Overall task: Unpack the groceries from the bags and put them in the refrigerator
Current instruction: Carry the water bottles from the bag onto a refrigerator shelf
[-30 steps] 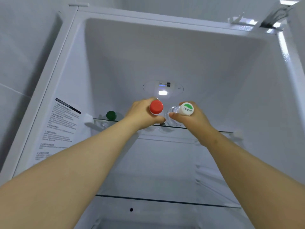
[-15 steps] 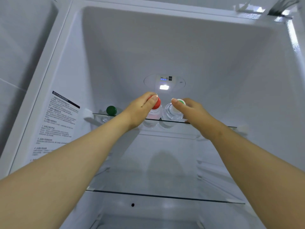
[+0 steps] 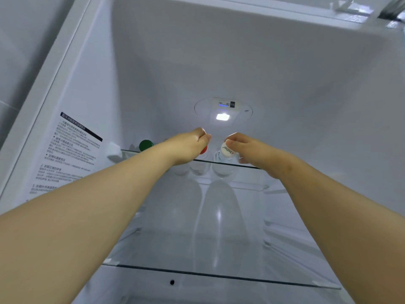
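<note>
Three clear bottles stand on the top glass shelf [image 3: 247, 166] of the open refrigerator. My left hand [image 3: 186, 148] reaches in with its fingers curled over the red-capped bottle [image 3: 204, 150], hiding most of the cap. Just to its right, my right hand [image 3: 249, 151] pinches the white cap of the second bottle [image 3: 227, 150], thumb on the cap's top edge. A green-capped bottle [image 3: 145, 145] stands alone farther left on the same shelf. The bottles' bodies show dimly through the glass.
The refrigerator's lamp and control panel [image 3: 222, 116] glow on the back wall just above my hands. A printed label [image 3: 70, 150] covers the left inner wall. A lower glass shelf [image 3: 219, 276] spans the compartment beneath my arms.
Both hands have reached deeper onto the top shelf with the bottles. The left fingers went from straight against the red cap to curled over it. The white cap now tilts toward me.
</note>
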